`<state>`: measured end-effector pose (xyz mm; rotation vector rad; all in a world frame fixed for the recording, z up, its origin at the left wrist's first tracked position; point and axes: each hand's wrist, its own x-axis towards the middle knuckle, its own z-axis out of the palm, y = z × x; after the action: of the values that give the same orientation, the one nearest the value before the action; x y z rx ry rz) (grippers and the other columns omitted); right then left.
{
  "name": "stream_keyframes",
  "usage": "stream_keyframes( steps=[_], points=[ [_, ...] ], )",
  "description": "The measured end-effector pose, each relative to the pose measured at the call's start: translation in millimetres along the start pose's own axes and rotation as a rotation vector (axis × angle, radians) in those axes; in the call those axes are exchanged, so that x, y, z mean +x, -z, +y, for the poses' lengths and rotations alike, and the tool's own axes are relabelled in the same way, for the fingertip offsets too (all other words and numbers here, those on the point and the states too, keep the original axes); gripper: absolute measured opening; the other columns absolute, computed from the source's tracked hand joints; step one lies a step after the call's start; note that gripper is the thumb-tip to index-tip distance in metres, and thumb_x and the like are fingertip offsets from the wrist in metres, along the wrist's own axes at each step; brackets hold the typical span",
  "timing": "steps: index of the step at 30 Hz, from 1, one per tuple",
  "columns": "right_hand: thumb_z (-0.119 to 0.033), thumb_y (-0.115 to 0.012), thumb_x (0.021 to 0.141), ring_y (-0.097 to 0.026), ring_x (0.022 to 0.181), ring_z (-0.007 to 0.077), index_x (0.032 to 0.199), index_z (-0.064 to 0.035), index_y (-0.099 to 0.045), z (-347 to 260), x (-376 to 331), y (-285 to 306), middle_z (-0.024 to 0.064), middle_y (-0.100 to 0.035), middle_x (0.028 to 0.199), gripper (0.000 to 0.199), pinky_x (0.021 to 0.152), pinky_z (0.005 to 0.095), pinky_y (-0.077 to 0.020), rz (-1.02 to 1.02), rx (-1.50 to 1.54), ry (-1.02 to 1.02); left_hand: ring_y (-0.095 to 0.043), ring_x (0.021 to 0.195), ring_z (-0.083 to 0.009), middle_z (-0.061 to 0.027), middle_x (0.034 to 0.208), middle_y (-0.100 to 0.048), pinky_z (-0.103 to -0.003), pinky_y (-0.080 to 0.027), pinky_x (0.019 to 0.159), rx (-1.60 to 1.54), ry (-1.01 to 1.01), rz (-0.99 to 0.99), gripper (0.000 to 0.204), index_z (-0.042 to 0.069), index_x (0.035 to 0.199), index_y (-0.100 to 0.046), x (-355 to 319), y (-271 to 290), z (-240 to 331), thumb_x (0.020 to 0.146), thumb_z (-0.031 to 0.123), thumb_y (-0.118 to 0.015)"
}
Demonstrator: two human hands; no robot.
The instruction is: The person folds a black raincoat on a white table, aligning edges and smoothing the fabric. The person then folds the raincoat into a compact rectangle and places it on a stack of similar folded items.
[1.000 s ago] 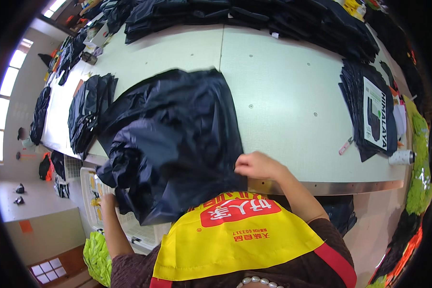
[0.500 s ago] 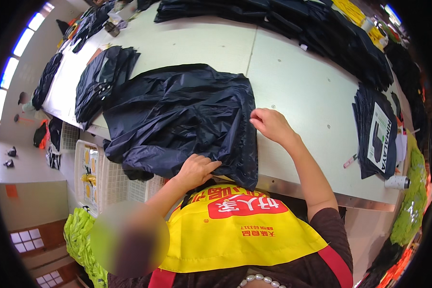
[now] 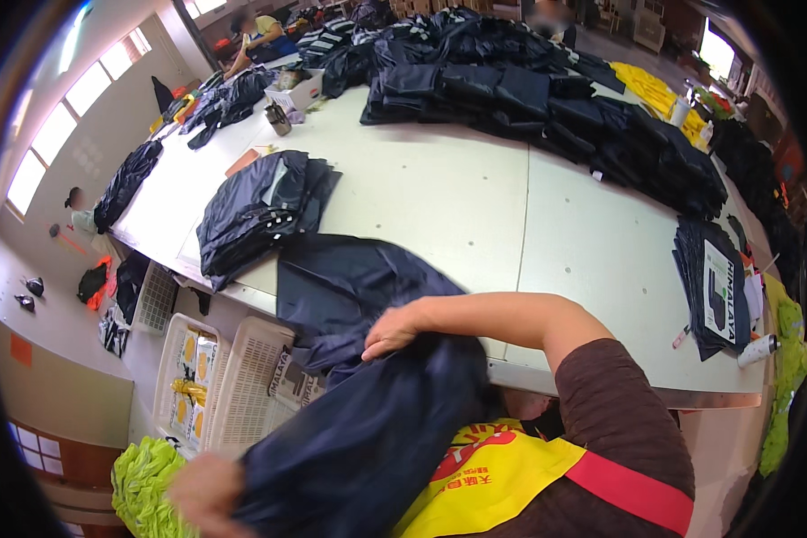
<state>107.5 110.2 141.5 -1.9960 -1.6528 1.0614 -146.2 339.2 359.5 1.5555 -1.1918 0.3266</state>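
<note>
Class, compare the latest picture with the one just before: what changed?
The dark cloth, previously mostly on the table, now extends well past its near edge toward the lower left. The right hand moved left onto the cloth; the left hand, blurred, moved down-left to its end. The left stack and back pile stayed.

We see a dark navy piece of thin, smooth cloth (image 3: 359, 439) with a slight sheen, a pale, smooth tabletop (image 3: 412, 206) edged by a shiny metal strip (image 3: 717, 399), a perforated off-white plastic basket (image 3: 245, 381), and a brown sleeve (image 3: 614, 394) of matt, rough-textured fabric.
</note>
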Motion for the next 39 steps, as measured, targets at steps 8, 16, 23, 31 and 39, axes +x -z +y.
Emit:
stream_keyframes(
  steps=[8, 16, 23, 31, 39],
  points=[
    [-0.028, -0.041, 0.096, -0.035, 0.131, 0.0302, 0.139, -0.0018, -0.03, -61.5, -18.6, -130.0, 0.019, -0.035, 0.142, 0.051, 0.108, 0.0343, -0.0267, -0.192, 0.379, 0.387, -0.046, 0.053, -0.016, -0.0037, 0.065, -0.053, -0.028, -0.038, 0.05, 0.636, 0.265, 1.254, 0.012, 0.013, 0.081, -0.061, -197.8, 129.2, 78.0, 0.074, 0.021, -0.068],
    [-0.02, -0.064, 0.085, -0.054, 0.087, 0.01, 0.112, -0.0008, -0.055, -181.2, -177.0, -84.0, 0.0042, -0.057, 0.098, 0.034, 0.073, 0.0258, -0.0451, 0.45, 0.869, -0.192, -0.051, 0.068, -0.022, -0.008, 0.08, -0.056, -0.033, -0.042, 0.06, 1.114, 0.918, 0.992, 0.025, 0.013, 0.095, -0.058, -207.4, 144.6, 37.3, 0.078, 0.03, -0.064],
    [-0.018, -0.06, 0.084, -0.057, 0.09, 0.0184, 0.109, -0.0013, -0.058, -272.8, -355.7, -26.1, 0.0097, -0.06, 0.098, 0.03, 0.077, 0.0299, -0.047, 1.137, 0.307, -0.989, -0.055, 0.081, -0.0272, -0.0118, 0.094, -0.059, -0.038, -0.045, 0.069, 1.439, 0.475, 0.423, 0.037, 0.012, 0.107, -0.056, -36.3, 175.6, -11.2, 0.08, 0.038, -0.06],
    [-0.025, -0.05, 0.089, -0.06, 0.089, 0.0278, 0.105, -0.0036, -0.061, -65.0, -441.9, 170.5, 0.0142, -0.063, 0.098, 0.029, 0.078, 0.0353, -0.0483, 1.044, -0.564, -1.249, -0.06, 0.097, -0.0332, -0.0162, 0.108, -0.061, -0.044, -0.049, 0.078, 1.611, -0.156, 0.286, 0.051, 0.012, 0.121, -0.052, 263.1, 149.5, -213.1, 0.084, 0.047, -0.056],
    [-0.038, -0.06, 0.083, -0.061, 0.089, 0.0339, 0.104, 0.0, -0.061, 100.8, -339.4, -3.3, 0.022, -0.062, 0.099, 0.043, 0.077, 0.0406, -0.0473, 1.481, -0.192, -0.848, -0.028, 0.134, -0.034, -0.021, 0.14, -0.036, -0.055, -0.017, 0.107, 1.124, 0.655, 0.037, 0.071, 0.007, 0.138, -0.036, 118.8, -46.1, -387.9, 0.083, 0.048, -0.056]
  ],
)
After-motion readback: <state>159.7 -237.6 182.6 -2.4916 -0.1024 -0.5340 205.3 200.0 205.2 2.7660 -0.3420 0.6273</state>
